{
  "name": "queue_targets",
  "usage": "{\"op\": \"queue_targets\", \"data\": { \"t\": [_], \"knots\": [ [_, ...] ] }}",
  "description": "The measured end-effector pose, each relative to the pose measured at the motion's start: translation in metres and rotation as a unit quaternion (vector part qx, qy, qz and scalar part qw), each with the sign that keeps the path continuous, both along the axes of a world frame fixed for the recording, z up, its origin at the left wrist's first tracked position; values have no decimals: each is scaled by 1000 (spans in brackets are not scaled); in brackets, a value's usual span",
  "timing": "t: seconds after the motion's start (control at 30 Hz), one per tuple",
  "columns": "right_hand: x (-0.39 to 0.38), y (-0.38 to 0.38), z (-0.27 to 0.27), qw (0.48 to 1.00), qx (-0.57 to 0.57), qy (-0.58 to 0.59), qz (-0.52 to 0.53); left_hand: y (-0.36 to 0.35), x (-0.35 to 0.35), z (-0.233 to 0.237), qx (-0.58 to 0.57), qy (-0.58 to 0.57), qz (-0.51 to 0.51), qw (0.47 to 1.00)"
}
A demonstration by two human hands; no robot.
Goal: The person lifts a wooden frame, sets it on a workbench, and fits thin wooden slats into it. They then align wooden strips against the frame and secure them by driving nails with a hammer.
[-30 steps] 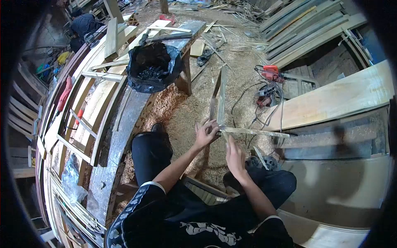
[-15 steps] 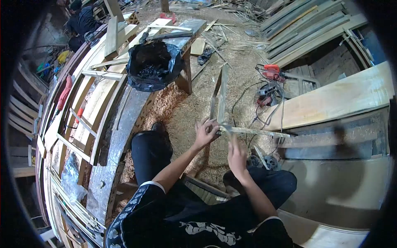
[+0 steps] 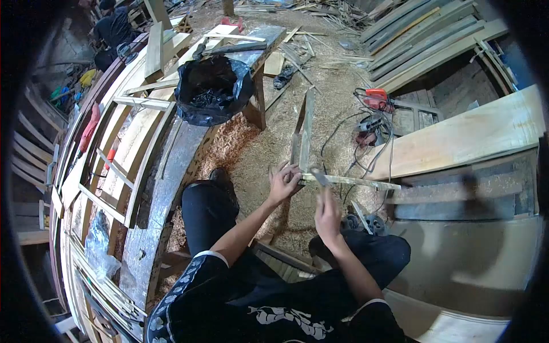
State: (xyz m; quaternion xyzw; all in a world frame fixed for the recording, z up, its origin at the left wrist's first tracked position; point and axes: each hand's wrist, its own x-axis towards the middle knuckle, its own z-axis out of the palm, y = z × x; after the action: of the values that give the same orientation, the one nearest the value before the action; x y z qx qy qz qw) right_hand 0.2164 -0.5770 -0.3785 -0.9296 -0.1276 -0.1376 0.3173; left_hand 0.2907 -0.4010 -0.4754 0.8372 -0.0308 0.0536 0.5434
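A narrow wooden frame (image 3: 307, 134) with a long strip (image 3: 360, 182) running off to the right stands in front of me. My left hand (image 3: 283, 184) is closed at its corner, thumb and fingers pressed against the wood; whether a nail is also pinched there, I cannot tell. In my right hand (image 3: 327, 220) is a hammer (image 3: 321, 178), gripped by its handle. The hammer's head is just right of my left fingertips, over the strip near the corner.
To the left runs a long workbench (image 3: 134, 254) with wooden frames and a red-handled tool (image 3: 90, 128). On it sits an open black plastic bag (image 3: 197, 111). Corded power tools (image 3: 374, 123) lie among shavings. Boards (image 3: 463, 134) stand at right. A person (image 3: 111, 28) is at far left.
The hammer and my right hand have shifted slightly, the head now a little farther right of my left fingers and less smeared. My left hand and the frame stay nearly in place.
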Motion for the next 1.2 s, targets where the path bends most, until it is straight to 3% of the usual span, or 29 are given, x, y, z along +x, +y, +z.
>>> {"op": "queue_targets", "data": {
  "t": [0.1, 0.17, 0.2, 0.23, 0.3, 0.37, 0.43, 0.5, 0.57, 0.6, 0.63, 0.7, 0.73, 0.77, 0.83, 0.87, 0.97, 1.03, 1.1, 1.13, 1.2],
  "knots": [
    [-2, 0, -9, 996, -46, 71, -11, 1, -1, 1, 7, -5, -6, 1000],
    [-1, 2, 15, 997, 46, 57, -32, -2, 1, -9, 8, -19, 12, 1000],
    [-3, 2, 8, 997, 54, -37, -33, -1, 0, -5, 0, 1, 12, 1000],
    [-2, 2, 3, 997, 53, -35, -34, 0, 0, -1, -1, 3, 11, 1000],
    [-2, -2, -6, 995, -55, 88, 6, -1, -2, 2, 3, -19, 4, 1000],
    [-1, -3, -14, 997, -40, 71, -3, 1, 1, 2, 9, -22, 4, 1000],
    [-2, 4, 7, 995, 97, -18, -30, 1, 0, 4, -27, -26, 9, 999],
    [-6, -3, -16, 996, 77, -11, -50, 2, -2, 6, -32, -6, -1, 999],
    [-2, -6, -20, 998, -19, 66, 8, -1, -3, 14, 12, 3, -2, 1000],
    [-3, -5, -14, 992, -32, 120, -30, -1, -4, 16, 10, 8, -1, 1000],
    [5, -1, -5, 993, -31, 112, -26, 1, 4, 14, 11, 1, 3, 1000],
    [0, 4, 9, 994, 62, -92, -26, 1, -3, 7, -30, 2, 6, 1000],
    [0, 3, -3, 987, 53, -148, -26, 0, -7, 5, -31, 7, 3, 999],
    [-1, 1, -5, 987, 53, -146, -32, 1, -5, 5, -34, 9, 3, 999],
    [-2, -3, -3, 984, -36, 167, -38, -5, -9, 2, -38, 7, 1, 999],
    [3, -1, -3, 986, -33, 161, -35, -5, -12, 0, -22, 4, 4, 1000],
    [0, -6, -9, 990, -10, -137, -40, 1, -7, -6, -17, 8, 4, 1000],
    [-2, -8, -10, 993, 8, -114, 1, -1, -2, 4, -4, 4, -1, 1000],
    [-1, -4, -14, 995, -46, 89, -8, 0, -5, 12, 6, -5, -11, 1000],
    [1, -3, -11, 1000, -14, -5, 4, 2, -4, 14, 4, -3, -9, 1000],
    [0, 0, -5, 999, 19, -32, -4, 1, -4, 10, -12, -12, 3, 1000]
  ]
}}
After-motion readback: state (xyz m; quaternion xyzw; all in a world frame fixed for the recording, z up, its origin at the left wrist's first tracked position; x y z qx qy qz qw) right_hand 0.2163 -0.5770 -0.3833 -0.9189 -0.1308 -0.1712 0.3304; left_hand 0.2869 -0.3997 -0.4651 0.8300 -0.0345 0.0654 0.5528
